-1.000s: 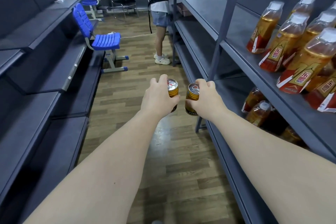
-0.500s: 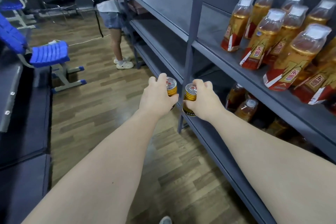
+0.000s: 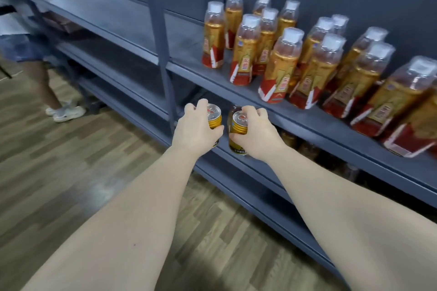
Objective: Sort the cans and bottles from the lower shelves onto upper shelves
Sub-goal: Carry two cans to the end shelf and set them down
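A long grey-blue shelving unit [image 3: 184, 54] runs along the wall, its tiers stretching away to both sides of the held cans. One upright post [image 3: 163, 54] rises just left of the left hand's grip. Wood-plank floor [image 3: 71, 172] spreads below and to the left of the hands. Well off to the left of the grip, another person [image 3: 28, 49] in denim shorts and pale shoes stands at the same unit, blurred.

Above and to the right of the hands, a crowd of amber bottles [image 3: 281, 66] with white caps and red-and-gold labels stands upright on a shelf, the nearest just up and right of the right hand. Under that shelf, right of the right hand, a few lower bottles [image 3: 289, 139] sit in shadow, hard to make out.

The left hand [image 3: 195, 130] has fingers and thumb wrapped round the left can [image 3: 214, 118], gold, upright, its silver top showing. The right hand [image 3: 257, 132] grips the right can [image 3: 238, 123] likewise, fingers over the top rim. The two cans sit side by side with a narrow gap between them, in front of the shelf edge and just below the bottle shelf.
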